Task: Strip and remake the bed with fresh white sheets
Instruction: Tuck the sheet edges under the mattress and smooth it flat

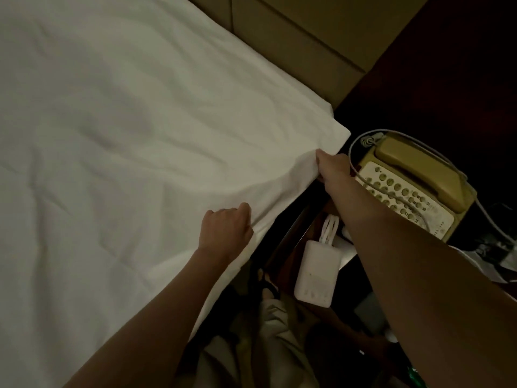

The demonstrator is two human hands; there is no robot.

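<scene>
- At the bed's side edge, the left hand (225,233) grips the sheet (126,135), likely anchoring it.
- Right hand (331,169) pinches the edge near the corner, apparently pulling it taut.

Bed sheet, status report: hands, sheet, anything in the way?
Left hand and right hand both grip the white sheet along its side edge. Sheet spread, wrinkled. Telephone and white charger close beside the right arm.
</scene>
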